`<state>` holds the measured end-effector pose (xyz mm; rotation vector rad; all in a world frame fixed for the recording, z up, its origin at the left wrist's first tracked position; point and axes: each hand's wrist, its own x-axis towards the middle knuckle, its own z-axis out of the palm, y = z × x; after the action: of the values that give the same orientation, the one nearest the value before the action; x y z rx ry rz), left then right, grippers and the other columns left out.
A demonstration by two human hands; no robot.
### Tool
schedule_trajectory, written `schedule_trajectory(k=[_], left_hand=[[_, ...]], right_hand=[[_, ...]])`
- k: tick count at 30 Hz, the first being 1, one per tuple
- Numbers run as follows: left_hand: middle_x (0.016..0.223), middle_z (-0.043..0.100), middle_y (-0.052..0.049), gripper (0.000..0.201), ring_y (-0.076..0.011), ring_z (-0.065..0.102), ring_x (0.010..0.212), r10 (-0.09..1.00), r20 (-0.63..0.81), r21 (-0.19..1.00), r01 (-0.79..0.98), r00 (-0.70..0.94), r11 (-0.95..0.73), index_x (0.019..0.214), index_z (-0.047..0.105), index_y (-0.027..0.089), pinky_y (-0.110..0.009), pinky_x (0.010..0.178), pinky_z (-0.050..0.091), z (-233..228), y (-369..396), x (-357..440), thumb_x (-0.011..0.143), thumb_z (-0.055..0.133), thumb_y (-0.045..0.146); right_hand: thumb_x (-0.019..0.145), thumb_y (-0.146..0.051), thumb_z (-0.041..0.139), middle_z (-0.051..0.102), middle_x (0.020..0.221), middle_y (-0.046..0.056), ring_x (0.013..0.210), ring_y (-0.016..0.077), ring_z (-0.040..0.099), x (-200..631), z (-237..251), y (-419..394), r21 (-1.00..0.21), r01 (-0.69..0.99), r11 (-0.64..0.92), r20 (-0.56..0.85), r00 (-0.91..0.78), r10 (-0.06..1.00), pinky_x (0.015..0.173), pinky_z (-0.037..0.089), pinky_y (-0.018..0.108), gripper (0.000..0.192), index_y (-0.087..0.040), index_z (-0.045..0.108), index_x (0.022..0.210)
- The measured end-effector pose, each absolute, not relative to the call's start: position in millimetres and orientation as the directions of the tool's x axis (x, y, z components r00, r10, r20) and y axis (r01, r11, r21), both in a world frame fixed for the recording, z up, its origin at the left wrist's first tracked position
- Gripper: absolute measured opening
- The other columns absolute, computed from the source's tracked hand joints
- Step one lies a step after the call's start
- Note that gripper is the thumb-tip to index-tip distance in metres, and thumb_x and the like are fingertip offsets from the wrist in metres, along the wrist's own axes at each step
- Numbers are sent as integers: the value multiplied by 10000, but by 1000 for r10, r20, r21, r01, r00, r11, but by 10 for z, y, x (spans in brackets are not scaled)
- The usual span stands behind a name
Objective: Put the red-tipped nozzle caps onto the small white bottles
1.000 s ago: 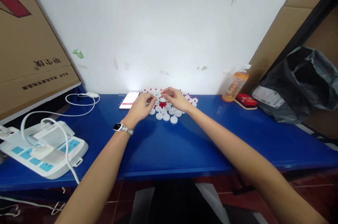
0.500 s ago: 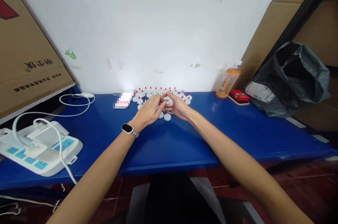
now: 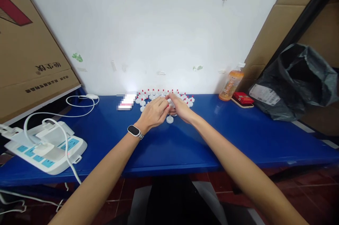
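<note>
My right hand is closed around a white nozzle cap, partly hidden by the fingers. Against it, the fingers of my left hand pinch together at a small red tip cap, of which only a bit shows. Both hands meet above the blue table. Behind them stand several white nozzle caps with red tips, spread in an arc near the wall. A white cap with no red tip visible lies just in front of my hands.
At the left are a white power strip with plugs and a looping white cable. To the right stand an orange drink bottle, a red box on a phone, and a grey plastic bag. Cardboard boxes flank the blue table.
A bit of red now shows at my left fingertips, against the white cap, where a bare white nozzle showed before. My left hand has turned slightly over the cap. The view has shifted a little.
</note>
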<state>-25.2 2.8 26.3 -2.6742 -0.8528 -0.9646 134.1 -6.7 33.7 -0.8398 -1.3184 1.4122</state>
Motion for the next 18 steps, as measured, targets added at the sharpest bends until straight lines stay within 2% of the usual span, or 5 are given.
schedule_trajectory(k=[3, 8, 10, 13, 18], left_hand=[[767, 560, -72, 332, -221, 529, 761, 484, 660, 175, 509, 575, -843, 757, 414, 230, -378, 728, 445, 225, -4, -223, 1045, 317, 363], [609, 360, 22, 470, -146, 364, 550, 756, 641, 722, 229, 131, -652, 698, 319, 237, -310, 557, 343, 193, 82, -170, 1056, 268, 538], [586, 308, 35, 512, -134, 312, 522, 813, 579, 804, 118, 64, -582, 677, 285, 237, -299, 534, 311, 222, 211, -257, 1048, 237, 586], [691, 472, 5, 402, -148, 427, 628, 805, 578, 756, 284, 134, -590, 755, 419, 220, -300, 633, 375, 270, 449, -455, 1037, 393, 506], [939, 632, -79, 183, -261, 537, 929, 764, 538, 358, 725, 355, -589, 894, 608, 210, -410, 874, 426, 248, 725, -535, 972, 534, 358]], right_hand=[[930, -678, 488, 351, 608, -72, 491, 95, 318, 1280, 332, -147, -984, -88, 154, 172, -261, 950, 489, 263, 240, 436, -245, 463, 882], [1033, -551, 372, 445, 720, -26, 614, 148, 449, 1349, 349, -229, -821, 219, 527, 523, -82, 848, 621, 379, 307, 311, -260, 481, 1028], [1047, -514, 354, 459, 720, -28, 623, 155, 458, 1455, 350, -184, -769, 314, 557, 578, -32, 815, 644, 385, 316, 288, -257, 475, 1101], [1021, -504, 421, 559, 805, -1, 685, 158, 512, 1614, 335, -62, -766, 345, 543, 583, 17, 812, 653, 404, 310, 293, -235, 515, 1087], [915, -462, 597, 708, 1020, 50, 764, 160, 578, 1736, 316, 63, -767, 397, 504, 559, 28, 828, 680, 446, 303, 290, -204, 665, 1029]])
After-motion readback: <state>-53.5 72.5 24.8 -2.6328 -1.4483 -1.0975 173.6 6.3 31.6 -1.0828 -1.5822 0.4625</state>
